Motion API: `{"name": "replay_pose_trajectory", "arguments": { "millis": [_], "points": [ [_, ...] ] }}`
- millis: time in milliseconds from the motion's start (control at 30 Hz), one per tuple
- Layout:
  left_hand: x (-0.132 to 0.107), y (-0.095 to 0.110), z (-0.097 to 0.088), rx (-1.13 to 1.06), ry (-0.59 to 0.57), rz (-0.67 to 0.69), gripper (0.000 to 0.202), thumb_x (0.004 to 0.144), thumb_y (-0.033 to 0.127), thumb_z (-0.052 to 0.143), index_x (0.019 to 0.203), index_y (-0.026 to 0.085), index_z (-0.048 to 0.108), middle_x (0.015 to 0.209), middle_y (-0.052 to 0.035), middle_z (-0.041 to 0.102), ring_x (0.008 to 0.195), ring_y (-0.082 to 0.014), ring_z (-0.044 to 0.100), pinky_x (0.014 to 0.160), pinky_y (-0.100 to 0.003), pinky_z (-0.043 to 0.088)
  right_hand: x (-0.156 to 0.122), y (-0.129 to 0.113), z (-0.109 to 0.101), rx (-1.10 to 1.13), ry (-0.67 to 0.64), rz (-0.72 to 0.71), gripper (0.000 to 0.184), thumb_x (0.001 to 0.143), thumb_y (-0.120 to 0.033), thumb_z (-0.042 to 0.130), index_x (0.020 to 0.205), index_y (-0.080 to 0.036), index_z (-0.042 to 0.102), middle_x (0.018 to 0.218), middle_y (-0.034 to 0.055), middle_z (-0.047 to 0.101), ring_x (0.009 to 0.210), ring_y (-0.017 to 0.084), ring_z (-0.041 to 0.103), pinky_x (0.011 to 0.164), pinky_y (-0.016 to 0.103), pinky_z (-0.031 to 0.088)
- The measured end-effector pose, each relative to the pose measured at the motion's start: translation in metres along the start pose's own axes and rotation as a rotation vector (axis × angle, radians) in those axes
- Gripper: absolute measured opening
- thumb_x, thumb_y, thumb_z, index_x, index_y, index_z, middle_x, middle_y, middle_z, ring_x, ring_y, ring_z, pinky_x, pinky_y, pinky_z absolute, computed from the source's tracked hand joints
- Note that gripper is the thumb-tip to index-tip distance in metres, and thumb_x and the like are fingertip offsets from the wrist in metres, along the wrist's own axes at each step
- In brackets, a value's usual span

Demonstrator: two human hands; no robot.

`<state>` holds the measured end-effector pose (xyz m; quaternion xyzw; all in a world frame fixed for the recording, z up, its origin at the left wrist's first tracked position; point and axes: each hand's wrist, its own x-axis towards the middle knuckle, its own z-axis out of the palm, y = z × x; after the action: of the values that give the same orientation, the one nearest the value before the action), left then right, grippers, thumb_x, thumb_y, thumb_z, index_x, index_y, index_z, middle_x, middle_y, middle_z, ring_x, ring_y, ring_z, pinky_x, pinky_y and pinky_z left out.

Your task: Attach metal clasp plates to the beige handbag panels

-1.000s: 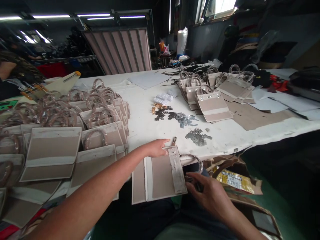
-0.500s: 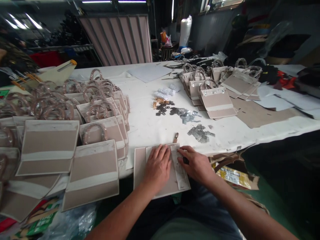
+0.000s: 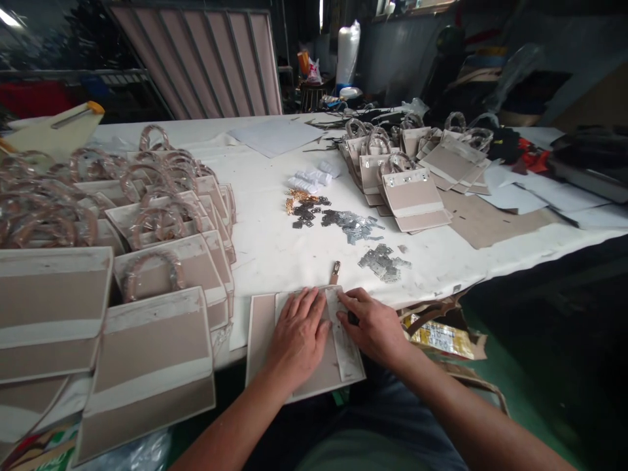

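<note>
A beige panel (image 3: 318,381), jutting past the front edge of the table (image 3: 275,261), is being touched by the flat, unclenched left hand (image 3: 300,337); a mostly hidden dark object (image 3: 352,318) is being gripped at its pale strip (image 3: 347,361) by the right hand (image 3: 373,327).

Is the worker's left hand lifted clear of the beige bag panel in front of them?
No, the left hand rests on the beige bag panel, back of the hand facing up.

Panel (image 3: 261,333) at near table edge (image 3: 239,330), hardware (image 3: 354,226) beyond, bag pieces (image 3: 147,366) left.
</note>
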<state>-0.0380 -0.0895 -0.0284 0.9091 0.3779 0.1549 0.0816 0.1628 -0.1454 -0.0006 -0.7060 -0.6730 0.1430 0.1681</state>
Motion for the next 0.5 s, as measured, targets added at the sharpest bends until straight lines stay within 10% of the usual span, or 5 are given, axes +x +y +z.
{"name": "replay_pose_trajectory", "arguments": {
  "millis": [500],
  "points": [
    [0.003, -0.0021, 0.0041, 0.062, 0.045, 0.018, 0.051, 0.105, 0.03, 0.051, 0.156, 0.022, 0.053, 0.158, -0.0121, 0.057, 0.15, -0.0343, 0.047, 0.125, -0.058, 0.04, 0.0062, 0.0031, 0.0001, -0.063, -0.058, -0.075, 0.044, 0.105, -0.03, 0.056, 0.148, -0.027, 0.061, 0.132, 0.0083, 0.07, 0.102, 0.024, 0.074, 0.085, 0.031, 0.055]
  ]
}}
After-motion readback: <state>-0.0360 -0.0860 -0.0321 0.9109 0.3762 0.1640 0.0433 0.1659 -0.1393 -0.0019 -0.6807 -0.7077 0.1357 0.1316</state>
